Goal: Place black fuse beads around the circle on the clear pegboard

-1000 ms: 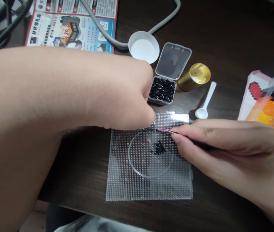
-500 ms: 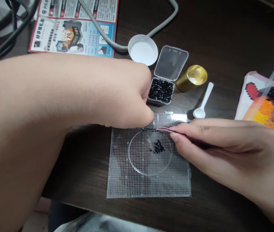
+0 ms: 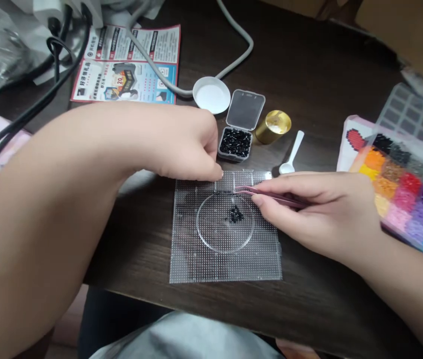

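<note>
My right hand (image 3: 323, 209) pinches a pair of pink tweezers (image 3: 278, 197). Their tips point left, by a short row of black beads (image 3: 224, 192) at the top of a clear round dish (image 3: 201, 237). Inside the dish lies a small heap of black beads (image 3: 235, 214). The dish rests on a clear pegboard (image 3: 189, 267) covered in small pegs. My left hand (image 3: 191, 144) is curled closed at the pegboard's far edge, its thumb tip against or just above that edge. Whatever its fingers may hold is hidden.
Behind the pegboard are an open box of black beads (image 3: 235, 143), a gold cylinder (image 3: 273, 127), a white scoop (image 3: 292, 154) and a white round lid (image 3: 211, 94). A compartment tray of coloured beads (image 3: 409, 199) lies right. Printed leaflet (image 3: 129, 70) and black cables (image 3: 28, 117) lie left.
The view has shifted and shows more of the table and bead tray. The tweezers' prongs look slightly apart now, where they looked together before. My left hand stays at the pegboard's far edge.
</note>
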Demonstrator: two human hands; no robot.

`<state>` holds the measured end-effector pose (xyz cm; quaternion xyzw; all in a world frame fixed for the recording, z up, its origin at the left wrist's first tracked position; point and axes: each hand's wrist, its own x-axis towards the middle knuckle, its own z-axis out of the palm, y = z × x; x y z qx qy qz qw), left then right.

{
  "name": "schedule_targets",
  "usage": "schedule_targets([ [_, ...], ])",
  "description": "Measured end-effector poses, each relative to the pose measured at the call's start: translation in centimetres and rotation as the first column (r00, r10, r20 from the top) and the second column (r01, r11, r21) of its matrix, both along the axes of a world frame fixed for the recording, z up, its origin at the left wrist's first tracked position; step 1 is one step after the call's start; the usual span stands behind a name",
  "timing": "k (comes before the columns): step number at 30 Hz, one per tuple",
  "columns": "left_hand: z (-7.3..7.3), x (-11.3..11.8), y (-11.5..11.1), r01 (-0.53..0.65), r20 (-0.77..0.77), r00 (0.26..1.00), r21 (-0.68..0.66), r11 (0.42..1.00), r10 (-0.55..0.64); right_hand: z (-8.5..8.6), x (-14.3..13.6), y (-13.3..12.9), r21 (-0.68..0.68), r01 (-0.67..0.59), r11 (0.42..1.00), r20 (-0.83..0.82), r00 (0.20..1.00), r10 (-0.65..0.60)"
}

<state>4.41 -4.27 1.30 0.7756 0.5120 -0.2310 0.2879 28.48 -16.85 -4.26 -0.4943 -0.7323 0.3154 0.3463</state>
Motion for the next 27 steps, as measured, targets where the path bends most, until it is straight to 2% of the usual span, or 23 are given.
schedule_targets([
  [5,-0.5,-0.8,0.5,-0.017,0.078,0.997,-0.084,0.996,0.023,-0.2,0.2,0.0,-0.031,0.054,0.998,-0.007,0.998,-0.055],
  [10,-0.9,-1.4,1.0,-0.013,0.133,0.991,-0.128,0.992,0.03,-0.3,0.9,-0.1,-0.042,0.019,0.999,0.013,1.0,-0.019],
  [15,-0.6,-1.6,0.7,0.01,0.168,0.986,-0.081,0.997,0.003,-0.6,1.6,-0.5,-0.075,-0.074,0.994,-0.005,0.997,0.074],
  [20,0.0,-1.3,0.1,0.016,0.194,0.981,-0.044,0.999,-0.007,-0.3,1.6,-0.1,-0.098,-0.041,0.994,-0.024,0.999,0.039],
  [24,0.1,-1.1,-0.4,0.009,0.221,0.975,-0.038,0.999,-0.001,0.5,0.6,1.0,-0.2,-0.075,0.977,-0.084,0.995,0.06],
  [27,0.0,-1.1,-0.5,0.021,0.232,0.973,-0.015,1.0,-0.017,0.6,-0.8,1.5,-0.267,-0.015,0.963,-0.145,0.989,-0.025],
])
